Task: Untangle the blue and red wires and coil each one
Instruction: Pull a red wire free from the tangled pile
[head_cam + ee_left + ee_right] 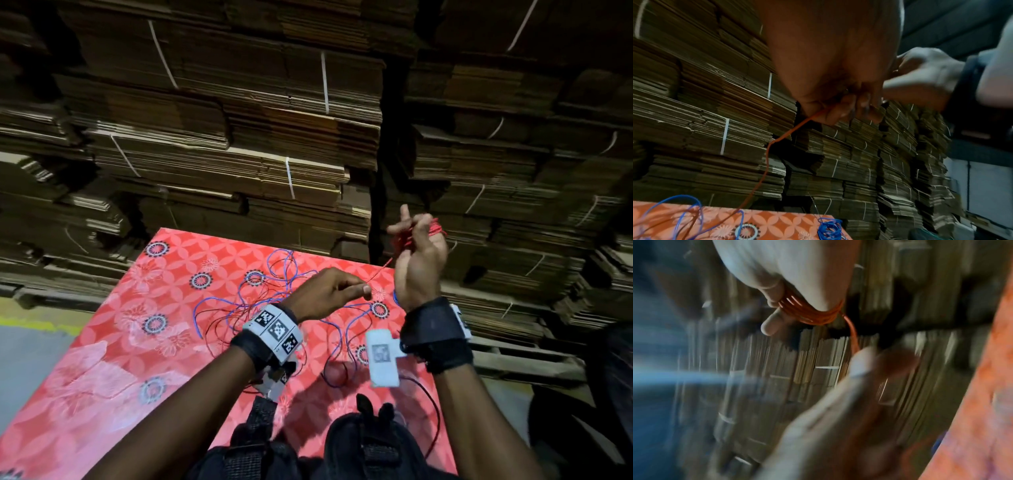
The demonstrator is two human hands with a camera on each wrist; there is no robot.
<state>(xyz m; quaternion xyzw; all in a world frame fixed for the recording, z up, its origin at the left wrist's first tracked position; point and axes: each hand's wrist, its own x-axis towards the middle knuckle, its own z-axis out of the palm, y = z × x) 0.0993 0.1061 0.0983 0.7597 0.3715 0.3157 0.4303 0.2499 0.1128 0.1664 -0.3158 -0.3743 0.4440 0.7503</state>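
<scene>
1. From the head camera, your right hand (419,260) is lifted above the far right corner of the worktop (113,342). Its grip is partly open, with some fingers straight up. The red wire (380,270) is wound in loops round those fingers.
2. Your left hand (329,294) is just beside the right one, a bit lower. Its grip is tight: finger and thumb pinch the red wire. The wire runs in a straight line from this pinch up to the loops.
3. The blue wire (274,270) lies loose on the red flowered worktop, mixed up with more thin wire under your left wrist. Tall piles of flat cardboard (239,137) stand behind the worktop.
4. From the left wrist camera, your left fingers (830,112) are curled tight on the red wire. It hangs from them down to the worktop. Blue loops lie at the left, and a small blue bundle (829,229) sits near the worktop's edge. Your right hand shows at the right, but it is blurry.
5. The right wrist camera is very blurry. You can see the red loops (813,313) wrapped round your right fingers (774,321). One strand goes from the loops to your left thumb (861,363).
</scene>
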